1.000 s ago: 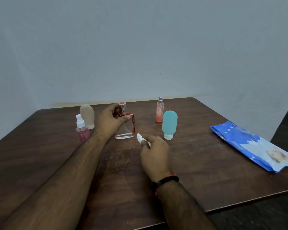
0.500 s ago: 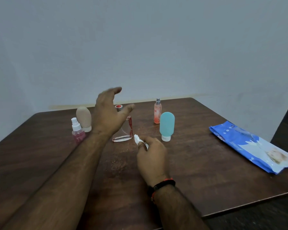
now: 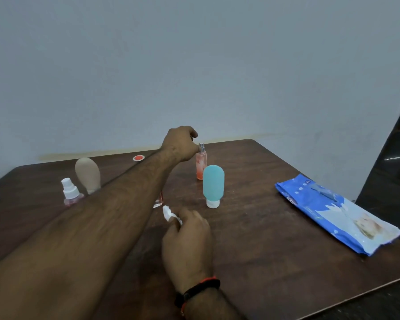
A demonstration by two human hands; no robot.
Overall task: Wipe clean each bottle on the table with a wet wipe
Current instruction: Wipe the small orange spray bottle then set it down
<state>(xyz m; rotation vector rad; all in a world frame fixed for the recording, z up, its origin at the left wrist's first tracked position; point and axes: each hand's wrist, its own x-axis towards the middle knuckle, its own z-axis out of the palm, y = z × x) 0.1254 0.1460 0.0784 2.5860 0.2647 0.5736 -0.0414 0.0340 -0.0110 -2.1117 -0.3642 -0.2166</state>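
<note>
My left hand [image 3: 180, 145] reaches across the table, its fingers curled at the neck of the slim orange spray bottle [image 3: 201, 166], which stands upright on the wood. My right hand [image 3: 186, 241] rests on the table and pinches a crumpled white wet wipe [image 3: 168, 214]. My left forearm hides most of the clear glass perfume bottle; only its red cap [image 3: 138, 158] and a base corner [image 3: 158, 202] show. A teal tube bottle [image 3: 213, 184] stands on its white cap just right of the wipe. At the left stand a beige tube bottle [image 3: 88, 175] and a small pink spray bottle [image 3: 70, 195].
A blue pack of wet wipes [image 3: 333, 211] lies flat near the right edge of the dark wooden table [image 3: 263, 250]. A pale wall rises close behind the table's far edge. A dark floor shows at the right.
My left hand let go of the glass perfume bottle, rose, and swung right to the orange spray bottle. My right hand stayed in place with the wipe.
</note>
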